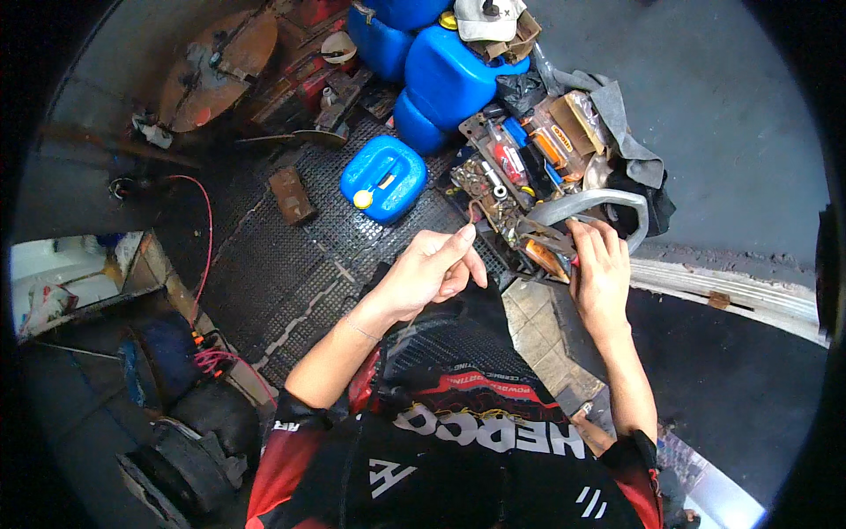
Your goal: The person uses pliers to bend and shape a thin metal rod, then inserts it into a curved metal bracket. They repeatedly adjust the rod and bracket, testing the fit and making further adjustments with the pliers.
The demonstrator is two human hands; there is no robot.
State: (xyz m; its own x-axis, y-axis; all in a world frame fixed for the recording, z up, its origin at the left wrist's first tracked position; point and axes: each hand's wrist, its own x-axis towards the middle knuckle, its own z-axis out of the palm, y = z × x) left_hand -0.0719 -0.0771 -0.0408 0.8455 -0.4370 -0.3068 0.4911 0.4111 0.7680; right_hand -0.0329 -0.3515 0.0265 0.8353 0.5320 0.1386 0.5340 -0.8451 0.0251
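Note:
My left hand [441,273] is closed in a pinch near the centre, with a small thin bent piece [473,214] rising from between thumb and forefinger. My right hand [599,273] has its fingers curled on a metal tool [548,234], seemingly pliers, with red showing at the handle. Both hands are over the near side of a cluttered pile of hardware and tools [493,176], including an orange-handled tool [545,260]. A grey curved frame [636,225] arches just beside my right hand.
A blue jerrycan [397,176] sits on a grated mat [282,256], near a rusty block [293,196]. More blue containers [449,75] stand behind. A red hose [207,229], a white basin [62,273] and dark machinery [189,450] are at left; a pale ledge [731,295] is at right.

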